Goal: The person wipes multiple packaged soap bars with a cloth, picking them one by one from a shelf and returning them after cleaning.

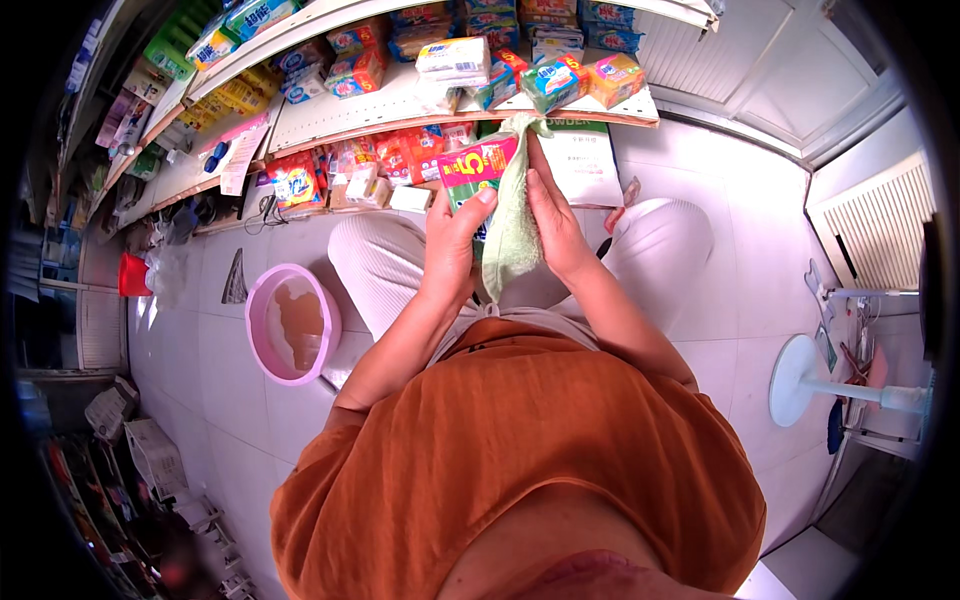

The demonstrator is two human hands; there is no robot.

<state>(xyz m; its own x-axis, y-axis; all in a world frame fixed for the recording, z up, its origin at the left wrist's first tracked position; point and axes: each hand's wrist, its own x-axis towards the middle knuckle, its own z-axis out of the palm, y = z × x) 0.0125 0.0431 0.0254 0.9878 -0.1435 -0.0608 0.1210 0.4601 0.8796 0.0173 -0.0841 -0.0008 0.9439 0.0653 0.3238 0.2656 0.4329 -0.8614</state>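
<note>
My left hand (454, 240) grips a green and pink wrapped pack (472, 169), its thumb across the front and its fingers behind. A pale green terry cloth (514, 225) lies along the pack's right side and hangs down between my hands. My right hand (553, 217) holds the cloth against the pack. Both hands are above my bent knees, in front of the shelf's edge. Just beyond them, wrapped soap packs stand on the white shelf (337, 129), among them a green pack (555, 81), an orange pack (616, 79) and a white pack (453, 61).
A pink basin (334, 330) with murky brown water stands on the tiled floor at left. A large white bag (581, 169) stands under the shelf. Red detergent bags (295, 181) fill the lower shelf. A fan's round light-blue base (792, 381) is at right, a red container (133, 274) far left.
</note>
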